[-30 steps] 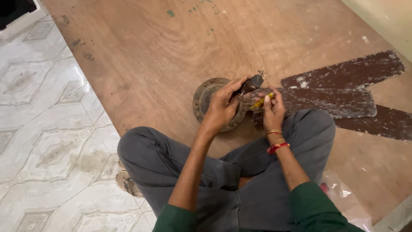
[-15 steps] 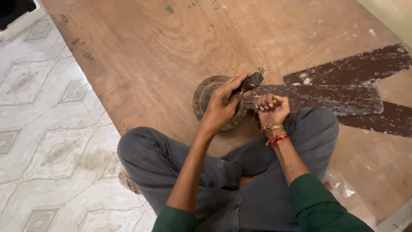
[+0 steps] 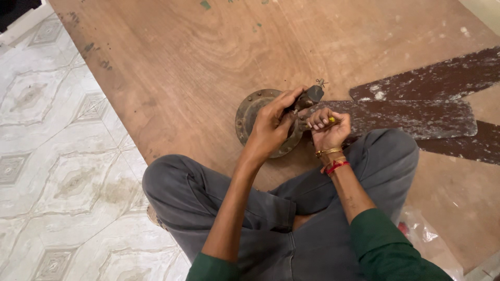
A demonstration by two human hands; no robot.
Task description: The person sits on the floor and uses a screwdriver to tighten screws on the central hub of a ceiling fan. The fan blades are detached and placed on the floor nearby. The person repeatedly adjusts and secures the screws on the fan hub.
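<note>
Right of frame centre, the left hand point(image 3: 272, 124) clamps the rusty motor hub point(image 3: 250, 112) steady on the plywood floor point(image 3: 198, 57), while the right hand point(image 3: 327, 130) fists a yellow-handled tool point(image 3: 332, 119) against it.

Open plywood board point(image 3: 208, 57) fills the upper left and top centre of the frame, bare but for a few paint flecks, leaving wide room to reach in from the far side. At centre, the round rusty fan motor point(image 3: 252, 112) sits on the board, with the left hand point(image 3: 273, 127) over it and the right hand point(image 3: 327, 130) closed just beside, crowding that spot. To the right, three dusty fan blades point(image 3: 411, 117) fan out toward the frame edge, blocking a low approach from there. Bent knees in grey trousers point(image 3: 208, 192) close off the lower centre. Tiled floor point(image 3: 47, 156) lies open along the left. Crumpled clear plastic point(image 3: 424, 231) sits at lower right.
</note>
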